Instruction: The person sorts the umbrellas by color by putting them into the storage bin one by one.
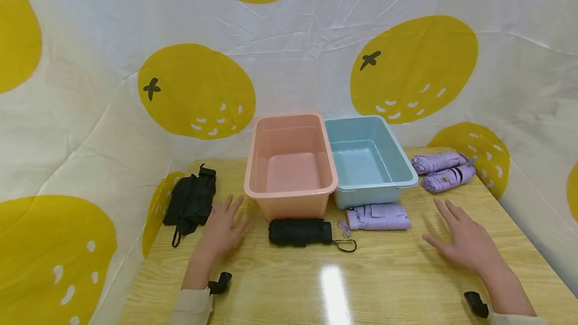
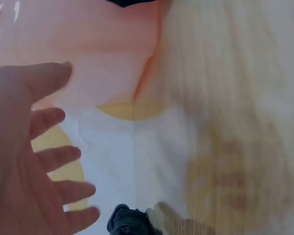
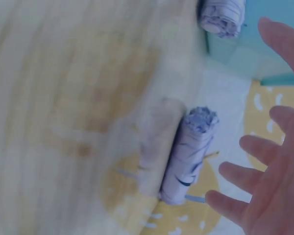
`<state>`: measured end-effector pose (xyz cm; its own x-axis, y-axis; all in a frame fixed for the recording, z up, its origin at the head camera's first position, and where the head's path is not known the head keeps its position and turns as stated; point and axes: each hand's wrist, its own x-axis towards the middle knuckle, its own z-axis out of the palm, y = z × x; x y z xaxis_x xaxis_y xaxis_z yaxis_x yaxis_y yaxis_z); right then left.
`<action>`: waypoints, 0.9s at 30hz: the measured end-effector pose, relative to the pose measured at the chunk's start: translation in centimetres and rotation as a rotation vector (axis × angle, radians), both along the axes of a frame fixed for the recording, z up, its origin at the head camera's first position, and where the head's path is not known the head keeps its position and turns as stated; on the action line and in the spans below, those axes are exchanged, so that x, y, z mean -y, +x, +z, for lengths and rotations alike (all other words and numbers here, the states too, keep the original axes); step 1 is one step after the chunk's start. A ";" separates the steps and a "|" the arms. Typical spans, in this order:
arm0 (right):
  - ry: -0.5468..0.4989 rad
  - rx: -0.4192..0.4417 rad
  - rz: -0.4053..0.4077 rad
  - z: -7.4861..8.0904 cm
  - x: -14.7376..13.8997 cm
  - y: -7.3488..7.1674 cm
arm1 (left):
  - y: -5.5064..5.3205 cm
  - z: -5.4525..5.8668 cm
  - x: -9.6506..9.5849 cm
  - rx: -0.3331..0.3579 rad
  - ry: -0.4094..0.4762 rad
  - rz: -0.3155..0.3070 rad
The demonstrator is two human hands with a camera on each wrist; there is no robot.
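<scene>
My left hand [image 1: 223, 229] hovers over the table with fingers spread, holding nothing. To its left lie folded black umbrellas [image 1: 191, 199], bunched so that I cannot tell how many. Another folded black umbrella [image 1: 300, 232] with a wrist loop lies before the pink bin [image 1: 293, 204]. On the other side, my right hand [image 1: 469, 242] is spread too, with nothing in its grasp. A folded light-purple umbrella [image 1: 379, 217] lies in front of the light-blue bin [image 1: 370, 194]. Two more purple umbrellas, one behind [image 1: 438, 162] and one nearer [image 1: 449, 178], lie beyond the right fingertips.
Both bins stand side by side at the back of the wooden table [image 1: 280, 290], with nothing visible inside. A white cloth [image 1: 307, 79] printed with yellow fruit hangs behind and around the table. Light glares off the tabletop near the front.
</scene>
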<state>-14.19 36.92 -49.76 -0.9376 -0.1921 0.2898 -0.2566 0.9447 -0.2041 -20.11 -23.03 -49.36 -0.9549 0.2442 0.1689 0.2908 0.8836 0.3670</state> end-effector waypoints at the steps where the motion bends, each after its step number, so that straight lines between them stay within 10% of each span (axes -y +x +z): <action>1: -0.013 0.010 0.001 0.2 0.0 -0.1 | -0.1 0.2 0.2 0.013 0.041 -0.010; 10: -0.153 0.050 0.030 2.5 0.2 -1.0 | -0.7 1.2 1.1 0.095 0.319 -0.050; 27: -0.341 0.030 0.135 8.3 1.2 -5.8 | -0.8 1.0 1.5 0.143 0.368 -0.069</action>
<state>-19.96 35.69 -41.42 -0.9197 -0.2115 0.3308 -0.3630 0.7794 -0.5107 -20.86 -24.57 -48.32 -0.9587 0.2564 0.1234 0.2677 0.6658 0.6964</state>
